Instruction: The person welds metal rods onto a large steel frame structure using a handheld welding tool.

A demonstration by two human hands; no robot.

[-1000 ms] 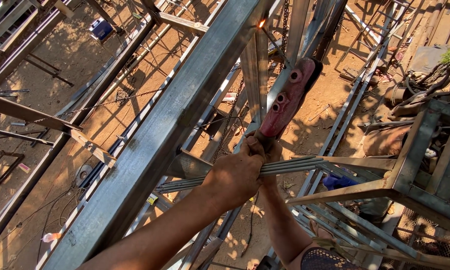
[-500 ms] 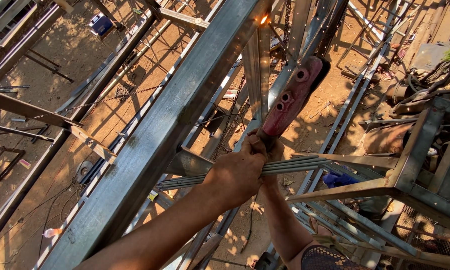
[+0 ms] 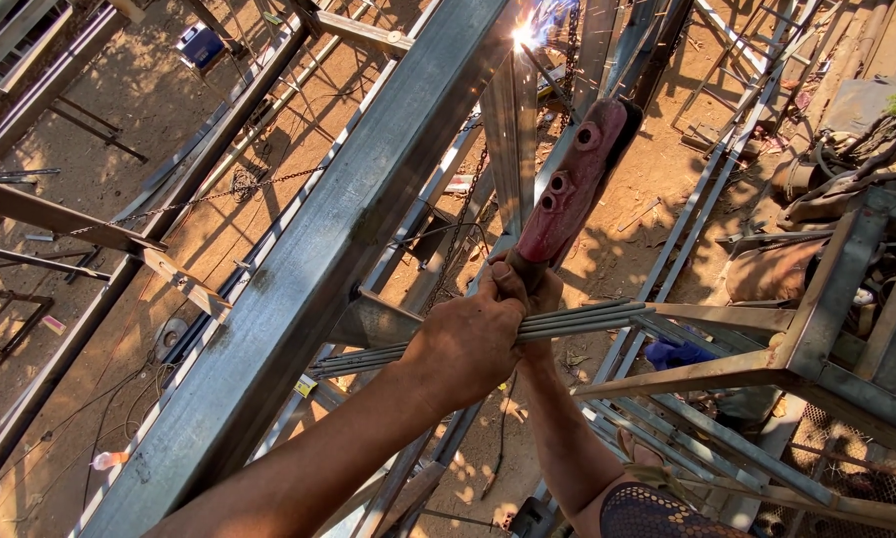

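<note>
Small yellow-and-black label (image 3: 305, 386) on beam beside rods, blue boxy case (image 3: 201, 46) on the ground, top left

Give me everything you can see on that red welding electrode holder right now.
The red electrode holder is a long, chunky clamp, worn and dusty, with three round bolt recesses along its side and a dark edge. It tilts up and to the right, rising from the hands toward the steel beam. A thin rod runs from its upper end to a bright spark point at the beam's top. The right hand grips its lower handle; the left hand, holding a bundle of spare rods, sits just in front.
</note>
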